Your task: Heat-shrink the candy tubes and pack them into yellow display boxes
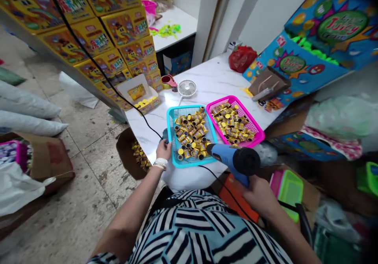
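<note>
Heat gun (233,159), blue and black, held firmly in right hand (260,195): long axis running sideways, nozzle pointing left at near corner of teal plastic basket (195,162) of small yellow-capped cylinders (191,136). Left hand (163,150), the nearer, curled at basket's left edge; grip unclear.

Markings on the small yellow-and-black cylinders (191,135) in the teal basket (170,138) were too small to read. The heat gun's (236,158) grip was hidden by the right hand (260,195). A blue object (164,135) was largely hidden behind the left hand (163,150). The printed cartons (97,32) were cut off by the upper frame edge, and the cardboard box (126,154) was partly hidden beneath the surface (212,79).
</note>
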### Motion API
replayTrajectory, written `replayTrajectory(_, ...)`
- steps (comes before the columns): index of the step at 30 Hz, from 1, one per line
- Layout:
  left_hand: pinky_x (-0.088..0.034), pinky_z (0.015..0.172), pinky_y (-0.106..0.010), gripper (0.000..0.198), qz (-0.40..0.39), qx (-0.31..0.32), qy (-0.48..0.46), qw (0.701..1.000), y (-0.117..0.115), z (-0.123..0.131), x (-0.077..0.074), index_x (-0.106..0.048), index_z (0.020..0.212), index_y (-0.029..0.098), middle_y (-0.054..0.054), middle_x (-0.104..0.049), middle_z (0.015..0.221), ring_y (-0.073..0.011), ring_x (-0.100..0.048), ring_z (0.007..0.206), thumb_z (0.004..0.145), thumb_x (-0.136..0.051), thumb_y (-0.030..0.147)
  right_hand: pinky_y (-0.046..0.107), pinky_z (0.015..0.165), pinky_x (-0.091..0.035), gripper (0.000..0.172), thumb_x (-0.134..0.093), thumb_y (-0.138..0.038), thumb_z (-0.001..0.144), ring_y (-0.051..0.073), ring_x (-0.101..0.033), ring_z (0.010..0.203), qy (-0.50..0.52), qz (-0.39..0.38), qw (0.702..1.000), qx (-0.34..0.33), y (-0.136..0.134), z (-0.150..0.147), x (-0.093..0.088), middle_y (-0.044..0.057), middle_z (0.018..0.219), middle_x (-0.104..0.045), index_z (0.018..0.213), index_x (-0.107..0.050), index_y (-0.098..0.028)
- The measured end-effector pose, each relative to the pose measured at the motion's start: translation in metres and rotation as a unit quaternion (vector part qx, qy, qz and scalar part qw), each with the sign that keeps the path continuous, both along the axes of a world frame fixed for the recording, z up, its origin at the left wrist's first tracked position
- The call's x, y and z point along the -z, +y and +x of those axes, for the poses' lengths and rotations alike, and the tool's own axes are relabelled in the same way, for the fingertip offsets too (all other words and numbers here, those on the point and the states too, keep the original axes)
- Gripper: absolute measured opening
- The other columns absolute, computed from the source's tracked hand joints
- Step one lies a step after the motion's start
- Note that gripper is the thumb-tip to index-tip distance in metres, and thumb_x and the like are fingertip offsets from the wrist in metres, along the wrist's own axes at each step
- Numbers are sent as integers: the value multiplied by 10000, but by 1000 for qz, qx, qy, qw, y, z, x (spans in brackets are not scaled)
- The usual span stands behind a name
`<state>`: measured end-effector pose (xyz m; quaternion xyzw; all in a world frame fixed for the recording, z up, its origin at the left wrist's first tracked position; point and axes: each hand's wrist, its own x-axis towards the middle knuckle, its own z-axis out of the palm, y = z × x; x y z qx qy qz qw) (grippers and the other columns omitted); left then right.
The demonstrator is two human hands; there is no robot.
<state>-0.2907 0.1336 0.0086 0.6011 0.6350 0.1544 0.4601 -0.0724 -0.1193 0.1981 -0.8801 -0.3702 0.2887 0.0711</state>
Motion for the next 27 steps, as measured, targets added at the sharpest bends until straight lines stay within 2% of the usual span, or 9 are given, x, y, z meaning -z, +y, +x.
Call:
replayTrajectory(5,-500,615,-296,296,-91,-36,-87,991,-79,-15,21,-542,958,201,30,-571,639,-167,-607,592,829,-562,468,303,657,-440,365,-520,-463,843,292,-705,830,27,-4,996,-90,14,2,13,150,865,-738,990,-631,-148)
replayTrajectory(7,-513,567,-287,311,-120,-67,-134,981,-105,-10,28,-476,971,213,51,-571,630,-155,-614,547,827,-569,472,301,666,-439,384,-532,-459,843,289,-701,840,60,0,989,-134,29,-3,20,146,879,-736,1031,-630,-139)
replayTrajectory(9,-536,561,-289,305,-139,-106,-175,969,-119,-1,30,-414,940,225,63,-567,640,-157,-645,566,829,-571,462,301,666,-436,401,-530,-462,852,284,-696,829,76,4,985,-156,44,-10,25,145,880,-734,1055,-633,-132)
replayTrajectory(11,-556,566,-298,306,-152,-135,-212,956,-122,5,28,-385,886,231,68,-563,645,-163,-669,591,821,-587,453,305,666,-433,418,-523,-467,860,284,-692,825,74,9,982,-171,55,-13,29,150,883,-733,1071,-634,-123)
replayTrajectory(14,-560,549,-294,326,-162,-156,-260,939,-112,2,19,-422,850,223,66,-584,635,-157,-659,557,763,-670,415,306,656,-427,431,-521,-477,855,276,-684,790,53,22,979,-196,59,-6,29,137,852,-729,1076,-633,-124)
replayTrajectory(17,-532,521,-246,324,-145,-208,-284,925,-98,-15,12,-453,840,219,94,-552,578,-113,-595,481,737,-711,387,294,601,-403,411,-525,-505,838,252,-661,683,18,16,982,-188,50,11,22,97,727,-698,999,-643,-145)
replayTrajectory(20,-543,580,-218,312,-137,-284,-302,899,-100,-22,9,-423,837,222,101,-542,582,-80,-585,507,800,-667,412,292,548,-366,383,-519,-542,823,238,-622,586,-25,-4,986,-165,36,27,10,63,599,-632,865,-633,-178)
replayTrajectory(24,-584,608,-283,356,-226,-290,-340,865,-127,2,7,-456,770,185,-3,-626,625,-136,-651,576,771,-740,401,294,523,-340,344,-525,-549,801,216,-570,515,-22,-7,984,-174,16,36,2,22,524,-569,784,-596,-213)
replayTrajectory(27,-606,648,-313,373,-277,-286,-362,843,-138,28,4,-476,711,167,-39,-616,612,-165,-676,606,786,-738,421,290,500,-326,330,-532,-542,797,193,-524,469,5,1,984,-176,5,35,1,-3,491,-538,770,-588,-218)
